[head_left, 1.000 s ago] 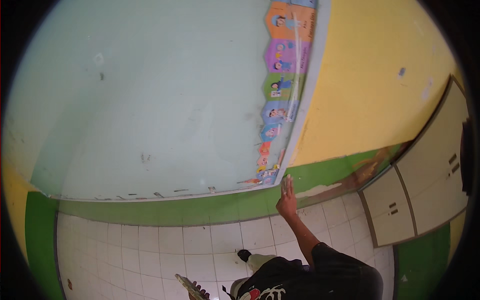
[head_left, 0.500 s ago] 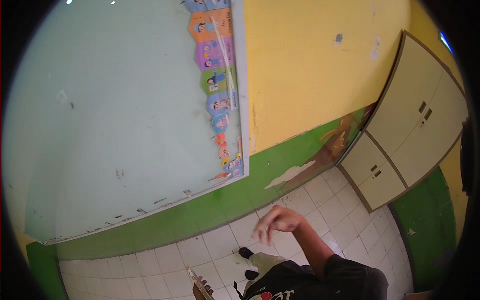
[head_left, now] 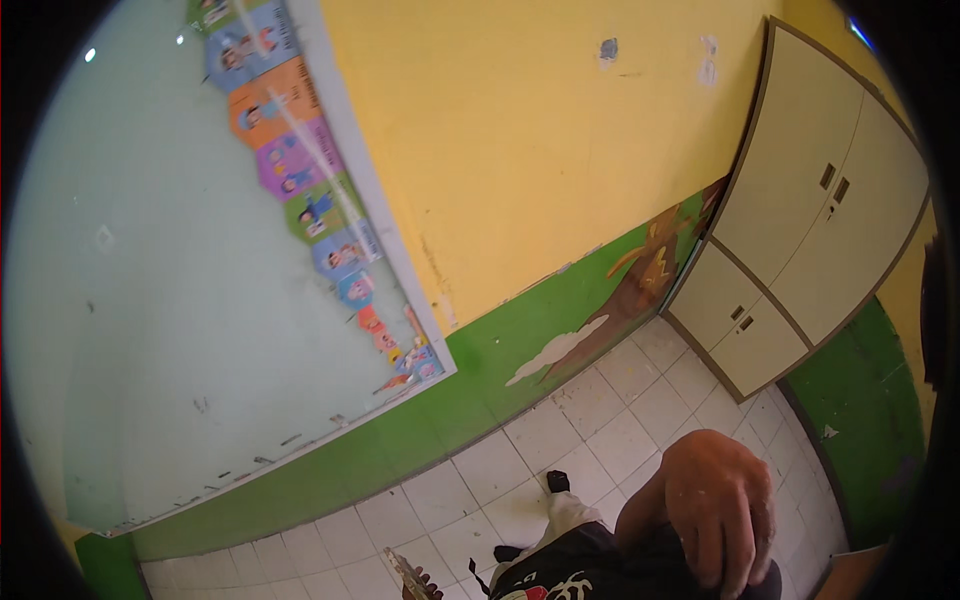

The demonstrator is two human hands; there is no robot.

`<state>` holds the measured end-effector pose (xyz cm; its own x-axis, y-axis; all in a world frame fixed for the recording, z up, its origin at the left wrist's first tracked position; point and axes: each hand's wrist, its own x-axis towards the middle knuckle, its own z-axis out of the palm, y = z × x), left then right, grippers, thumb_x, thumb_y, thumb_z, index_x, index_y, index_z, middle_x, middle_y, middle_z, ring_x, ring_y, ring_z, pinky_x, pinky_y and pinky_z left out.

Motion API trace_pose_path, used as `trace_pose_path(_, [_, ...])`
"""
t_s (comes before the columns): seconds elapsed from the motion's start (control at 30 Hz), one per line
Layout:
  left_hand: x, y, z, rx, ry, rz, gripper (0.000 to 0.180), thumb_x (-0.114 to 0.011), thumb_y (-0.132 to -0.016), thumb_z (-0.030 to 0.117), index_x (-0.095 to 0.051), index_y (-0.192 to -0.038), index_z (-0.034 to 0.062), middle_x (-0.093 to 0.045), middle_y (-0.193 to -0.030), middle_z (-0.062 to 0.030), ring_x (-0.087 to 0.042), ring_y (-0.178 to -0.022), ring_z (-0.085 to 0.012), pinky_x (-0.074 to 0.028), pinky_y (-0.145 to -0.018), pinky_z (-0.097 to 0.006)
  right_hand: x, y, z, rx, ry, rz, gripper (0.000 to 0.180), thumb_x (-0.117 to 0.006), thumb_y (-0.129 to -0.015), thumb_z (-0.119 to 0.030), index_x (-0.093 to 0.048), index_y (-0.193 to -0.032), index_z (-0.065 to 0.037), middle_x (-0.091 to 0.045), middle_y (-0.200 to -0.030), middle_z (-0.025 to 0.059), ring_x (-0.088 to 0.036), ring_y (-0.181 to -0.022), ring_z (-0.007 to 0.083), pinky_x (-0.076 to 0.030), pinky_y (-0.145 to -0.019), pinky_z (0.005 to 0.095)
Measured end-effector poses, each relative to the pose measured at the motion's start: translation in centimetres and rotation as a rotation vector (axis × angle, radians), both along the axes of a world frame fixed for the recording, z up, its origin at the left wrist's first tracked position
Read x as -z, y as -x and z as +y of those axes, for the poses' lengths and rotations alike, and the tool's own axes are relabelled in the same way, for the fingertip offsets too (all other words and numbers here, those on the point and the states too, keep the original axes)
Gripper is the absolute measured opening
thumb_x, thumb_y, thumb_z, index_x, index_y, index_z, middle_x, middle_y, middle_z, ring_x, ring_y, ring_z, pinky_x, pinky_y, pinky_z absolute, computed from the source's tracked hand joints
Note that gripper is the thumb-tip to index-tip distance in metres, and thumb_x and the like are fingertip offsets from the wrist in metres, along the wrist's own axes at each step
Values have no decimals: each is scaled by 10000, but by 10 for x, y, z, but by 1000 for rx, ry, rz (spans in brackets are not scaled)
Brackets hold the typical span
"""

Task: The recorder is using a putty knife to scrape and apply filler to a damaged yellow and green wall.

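Observation:
Low in the picture, my left hand (head_left: 432, 582) shows only as dark fingertips along the edge of a thin, flat, pale piece with a worn, smeared surface (head_left: 403, 570). Its exact kind cannot be made out, and the rest is cut off by the lower edge. My right hand (head_left: 722, 505) is raised close in front of my dark shirt (head_left: 575, 570), back of the hand upward. Its fingers are bent down and pressed together, so whatever lies under them is hidden. Neither hand touches the wall or the board.
A large pale whiteboard (head_left: 200, 300) covers the left wall, with a strip of colourful picture cards (head_left: 290, 165) taped along its right border. Beyond is a yellow wall (head_left: 520, 150) with a green painted lower band. A beige cabinet (head_left: 800, 220) stands at the right on white floor tiles (head_left: 540, 435).
My right hand has swung right and nearer, from over the floor to before my shirt. The view has turned, shifting the whiteboard left. My left hand still holds the flat piece.

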<state>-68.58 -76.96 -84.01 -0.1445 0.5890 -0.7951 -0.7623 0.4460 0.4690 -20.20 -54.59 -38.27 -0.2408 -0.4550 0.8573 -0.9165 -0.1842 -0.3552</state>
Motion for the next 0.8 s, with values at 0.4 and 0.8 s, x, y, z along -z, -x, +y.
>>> trace_pose_path(0.4, [-40, -202, 209, 410, 200, 416, 484, -605, -937, 494, -573, -1199, 88, -583, -956, -44, -563, -612, -185, -418, -484, -363, 231, -170, 111, 1548, 445, -1259, 345, -677, -934, -237, -677, -1170, 15, -630, -1178, 253, -638, -983, 347, -521, -847, 439])
trace_pose_path(0.8, [-198, -436, 374, 800, -817, 844, 493, -516, -1052, 229, -396, -1442, -47, -581, -1296, -192, -569, -1182, -270, -436, -1043, -385, 246, -111, 112, 1688, 1669, -730, 674, -771, -903, -134, -458, -1485, -2, -678, -1264, 165, -678, -1071, 179, -544, -943, 339])
